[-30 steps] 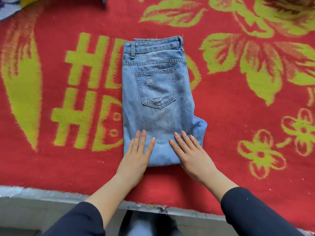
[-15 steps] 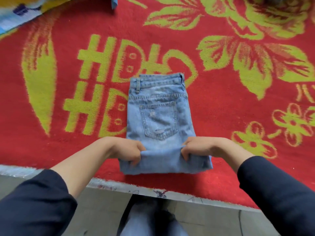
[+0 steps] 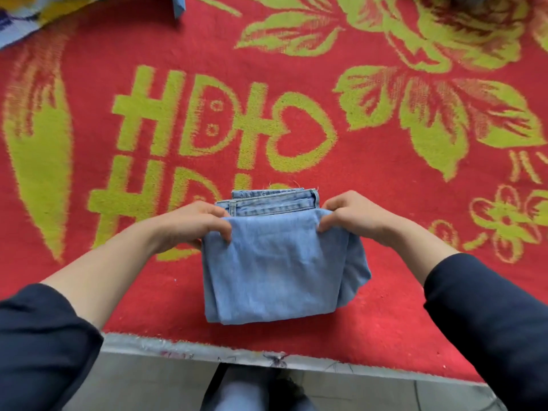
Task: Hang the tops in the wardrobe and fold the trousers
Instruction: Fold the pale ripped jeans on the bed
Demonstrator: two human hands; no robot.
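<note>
Pinching jeans (image 3: 275, 274) with left hand (image 3: 189, 223) and right hand (image 3: 353, 215), now flipping the 6 o'clock end up to the waistband (image 3: 272, 201) at 12, nearly folded.

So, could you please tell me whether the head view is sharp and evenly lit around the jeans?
Head view: soft, even light, no glare; edges bow from the wide angle; slight blur, yet the left hand and right hand plainly pinch the jeans.

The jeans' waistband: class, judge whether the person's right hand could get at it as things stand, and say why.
Probably yes. The right hand pinches the folded-over layer of the jeans right beside the waistband, whose far strip lies uncovered; nothing stands between them.
</note>
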